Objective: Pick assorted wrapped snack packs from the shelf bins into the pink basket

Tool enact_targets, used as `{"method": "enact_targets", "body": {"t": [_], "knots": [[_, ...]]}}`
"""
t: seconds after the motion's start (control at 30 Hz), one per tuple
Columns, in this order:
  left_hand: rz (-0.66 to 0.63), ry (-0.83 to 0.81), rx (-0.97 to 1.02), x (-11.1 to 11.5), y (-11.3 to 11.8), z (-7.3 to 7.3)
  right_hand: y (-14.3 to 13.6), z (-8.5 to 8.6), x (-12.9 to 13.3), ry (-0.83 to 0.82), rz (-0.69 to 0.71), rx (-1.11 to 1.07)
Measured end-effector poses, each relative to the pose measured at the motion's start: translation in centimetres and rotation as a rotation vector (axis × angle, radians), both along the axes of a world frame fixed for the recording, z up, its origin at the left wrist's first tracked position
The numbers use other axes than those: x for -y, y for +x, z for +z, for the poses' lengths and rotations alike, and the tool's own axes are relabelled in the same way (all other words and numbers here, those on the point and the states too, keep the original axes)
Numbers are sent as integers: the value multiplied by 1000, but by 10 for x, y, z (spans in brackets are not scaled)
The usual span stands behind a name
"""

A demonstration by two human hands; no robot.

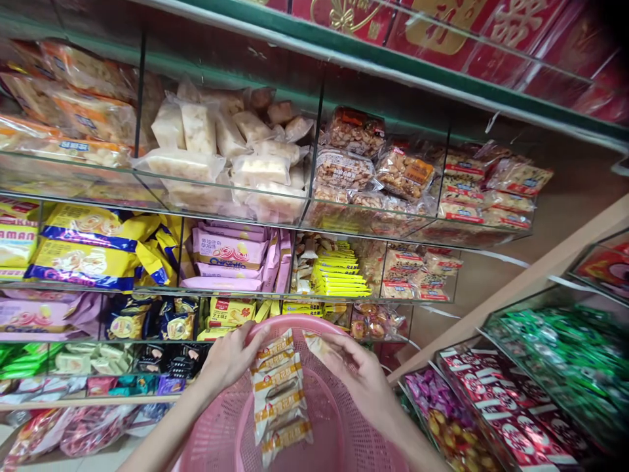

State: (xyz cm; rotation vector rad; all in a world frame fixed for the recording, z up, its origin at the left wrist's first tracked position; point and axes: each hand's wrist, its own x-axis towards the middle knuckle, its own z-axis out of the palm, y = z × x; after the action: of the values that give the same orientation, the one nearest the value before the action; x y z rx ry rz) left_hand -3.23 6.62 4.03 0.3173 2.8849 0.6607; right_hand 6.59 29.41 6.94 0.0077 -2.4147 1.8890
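A pink plastic basket [324, 321] with perforated sides is in front of me at the bottom centre. Several white-and-gold wrapped snack packets [282, 400] overlap in a column over its inside. My left hand [233, 357] is closed at the upper left end of this column, by the basket's far rim, with its thumb on the top packet. Its other fingers are partly hidden. On the other side, my right hand [356, 364] pinches a single snack packet [319, 347] of the same look above the basket.
Ahead, clear-fronted shelves hold white wrapped blocks [199, 131], nut bars [354, 151], yellow bags [88, 246] and purple packs [228, 252]. A slanted rack on the right holds red-and-white packets [521, 406] and green sweets [565, 360]. A shelf edge [373, 56] juts out above.
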Motion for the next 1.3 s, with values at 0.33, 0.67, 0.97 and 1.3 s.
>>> {"method": "enact_targets", "body": {"t": [0.33,0.67,0.97,1.3], "knots": [[8,5,-4,3,3,-2,15,-2,7,720,40,-495],[0,-18,-7,9,4,0,29,-16,5,555,93,116],[-7,-19,-19,8,3,1,35,-72,10,961,205,336],[-11,22,14,8,2,2,36,-80,11,1165,235,238]]}}
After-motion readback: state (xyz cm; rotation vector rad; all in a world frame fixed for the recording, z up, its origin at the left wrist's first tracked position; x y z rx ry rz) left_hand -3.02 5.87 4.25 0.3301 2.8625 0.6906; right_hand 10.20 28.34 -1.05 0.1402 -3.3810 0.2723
